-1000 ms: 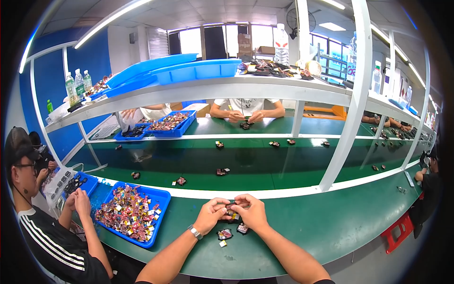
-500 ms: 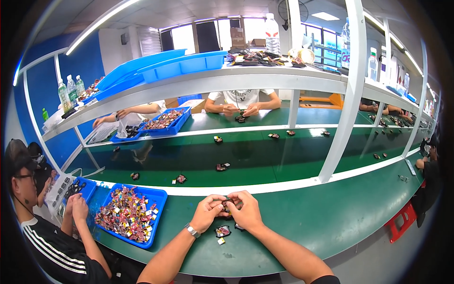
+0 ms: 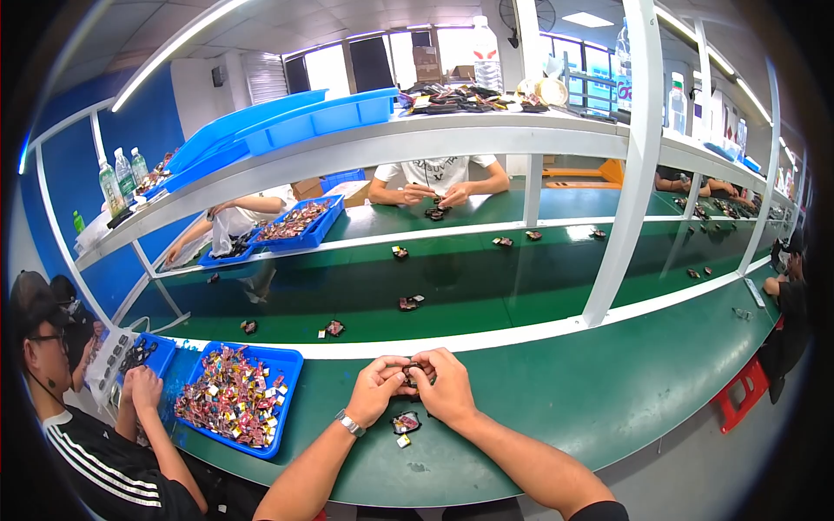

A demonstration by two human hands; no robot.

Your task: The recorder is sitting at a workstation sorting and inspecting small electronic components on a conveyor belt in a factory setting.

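Close together over the green bench, my left hand (image 3: 372, 396) and my right hand (image 3: 446, 388) both grip a small dark part (image 3: 411, 375). My thumbs and fingertips press on it and cover most of it, so its exact kind cannot be made out. A silver watch sits on my left wrist. Just below my hands lies a similar part (image 3: 405, 423), black-rimmed with a reddish middle. A small white-and-yellow tab (image 3: 403, 441) sticks out on its near side.
A blue tray (image 3: 294, 389) heaped with small reddish, white and yellow pieces stands left of my hands. A co-worker (image 3: 104, 443) sits beyond it. Ahead run a white frame rail (image 3: 486, 342) and a green belt (image 3: 469, 304) with scattered parts. A white post (image 3: 627, 182) rises to the right.
The view has shifted slightly. My hands stay together on the small part, with fingers a little changed in position. The second dark piece beside the lying part no longer shows.
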